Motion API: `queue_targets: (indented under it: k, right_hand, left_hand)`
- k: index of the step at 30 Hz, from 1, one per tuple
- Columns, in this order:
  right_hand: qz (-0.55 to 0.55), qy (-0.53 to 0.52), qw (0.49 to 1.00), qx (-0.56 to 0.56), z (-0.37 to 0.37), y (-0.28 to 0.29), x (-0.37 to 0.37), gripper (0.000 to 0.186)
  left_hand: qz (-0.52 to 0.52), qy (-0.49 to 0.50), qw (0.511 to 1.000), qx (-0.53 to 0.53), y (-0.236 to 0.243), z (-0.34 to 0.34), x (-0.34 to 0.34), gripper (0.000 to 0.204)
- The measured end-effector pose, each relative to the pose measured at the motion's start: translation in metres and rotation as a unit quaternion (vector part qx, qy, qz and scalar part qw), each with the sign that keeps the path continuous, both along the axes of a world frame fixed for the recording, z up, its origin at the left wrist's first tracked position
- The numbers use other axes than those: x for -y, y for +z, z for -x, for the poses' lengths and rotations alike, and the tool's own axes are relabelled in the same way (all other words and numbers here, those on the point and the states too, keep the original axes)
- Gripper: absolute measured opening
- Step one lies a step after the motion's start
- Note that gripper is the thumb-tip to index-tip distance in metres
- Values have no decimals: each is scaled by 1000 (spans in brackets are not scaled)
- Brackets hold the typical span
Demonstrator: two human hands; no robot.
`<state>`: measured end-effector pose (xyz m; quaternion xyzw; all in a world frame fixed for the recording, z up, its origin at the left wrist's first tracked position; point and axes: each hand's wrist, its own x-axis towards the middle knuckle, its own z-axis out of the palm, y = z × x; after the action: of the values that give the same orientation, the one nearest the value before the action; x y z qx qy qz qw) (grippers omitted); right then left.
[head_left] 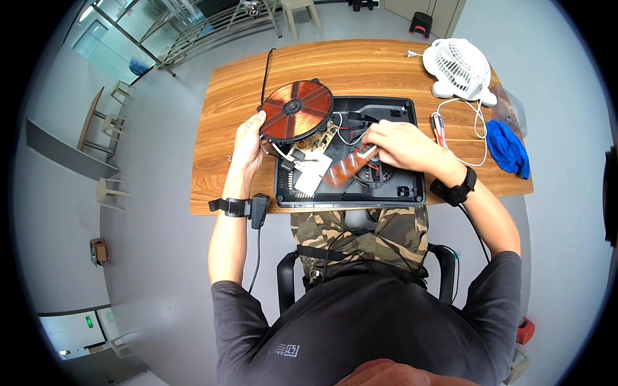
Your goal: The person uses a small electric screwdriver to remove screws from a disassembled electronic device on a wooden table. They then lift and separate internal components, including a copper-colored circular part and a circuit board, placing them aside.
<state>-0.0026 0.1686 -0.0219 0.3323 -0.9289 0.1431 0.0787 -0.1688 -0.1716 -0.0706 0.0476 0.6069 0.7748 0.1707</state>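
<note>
My left hand (pixel 246 145) grips the edge of a round copper coil (pixel 280 122), lifted and tilted over the left part of a black open housing (pixel 412 154), like the base of an induction cooker. My right hand (pixel 400 143) is closed on a narrow orange-brown strip with pale marks (pixel 346 170), probably a small circuit board, smeared by motion. It hangs above the middle of the housing. Below the coil lies a tan circuit board (pixel 320 139) with a whitish plate (pixel 312 174) beside it. A black fan (pixel 380 177) sits in the housing, partly hidden. Thin wires run between the parts.
The housing rests on a wooden table (pixel 238 77), close to its near edge. At the far right stands a white fan (pixel 458 67) with its cable, near a red-and-black screwdriver-like tool (pixel 439 130) and a blue cloth (pixel 507 149). A black cord (pixel 265 77) crosses the far left.
</note>
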Motion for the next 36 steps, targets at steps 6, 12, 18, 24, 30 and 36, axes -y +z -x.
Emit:
queue_targets:
  k: [6,12,18,24,30,36]
  right_hand:
    - [134,-111,981,81,-3,34,-7,27]
    - [140,-119,977,106,-2,28,-19,29]
    - [18,-16,1000,-12,7,5,6,22]
    - [-40,34,997,-58,37,-15,42,27]
    - [-3,-34,999,29,80,-16,24,31]
    - [124,-156,966,166,111,-19,25,28]
  left_hand:
    - [-15,56,998,17,42,-26,-26,23]
    - [-46,41,998,2,21,-7,0,36]
    - [-76,60,995,19,18,-7,5,34]
    - [-108,85,990,32,23,-11,10,33]
    - [-125,91,988,24,23,-18,24,35]
    - [-150,96,984,30,16,-14,31,36]
